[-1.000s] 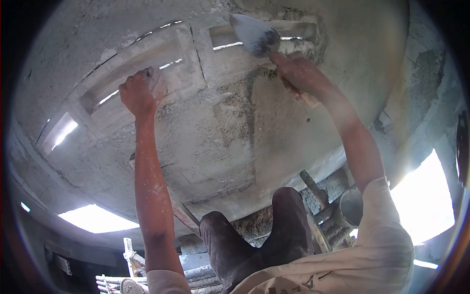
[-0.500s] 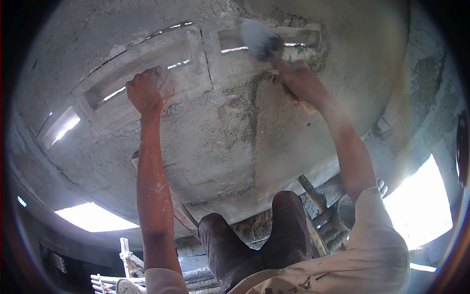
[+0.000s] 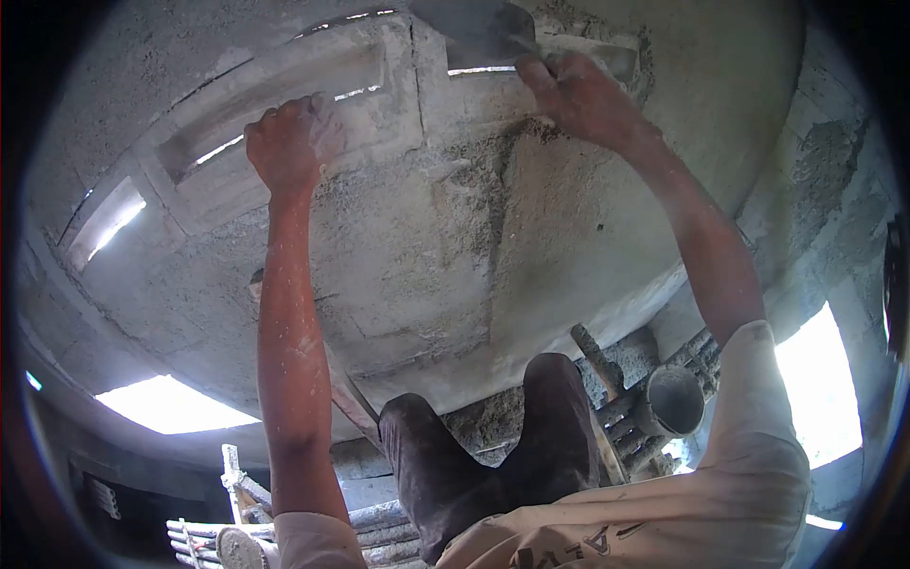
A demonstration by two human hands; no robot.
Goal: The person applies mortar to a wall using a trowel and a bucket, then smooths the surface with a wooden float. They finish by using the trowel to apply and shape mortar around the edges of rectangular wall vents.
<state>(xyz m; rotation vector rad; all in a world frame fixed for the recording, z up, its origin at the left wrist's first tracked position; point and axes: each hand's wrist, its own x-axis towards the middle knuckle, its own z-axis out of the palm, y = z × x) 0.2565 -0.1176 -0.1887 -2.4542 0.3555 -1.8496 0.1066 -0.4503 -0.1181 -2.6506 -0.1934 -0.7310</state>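
Observation:
My right hand [image 3: 590, 102] grips a trowel [image 3: 479, 27] whose broad grey blade lies near the upper right wall slot [image 3: 607, 59]. The blade's top is cut off by the frame edge, and the handle is mostly hidden in my fingers. My left hand [image 3: 292, 147] is closed with its fingers curled over the lower edge of the long slot [image 3: 213, 128] on the left. Around both hands the wall [image 3: 408, 256] is rough grey cement, with a smoother patch at right.
Below stand my knees [image 3: 474, 455]. A bucket [image 3: 675, 398] rests among poles [image 3: 616, 408] at lower right; another round container [image 3: 245, 548] sits by poles at lower left. A wooden plank [image 3: 351, 394] leans beside my left forearm. Bright openings [image 3: 175, 406] show on both sides.
My right hand and the trowel have moved upward against the wall. My left hand has stayed at the slot's edge. The view has shifted slightly, so more of the bucket shows.

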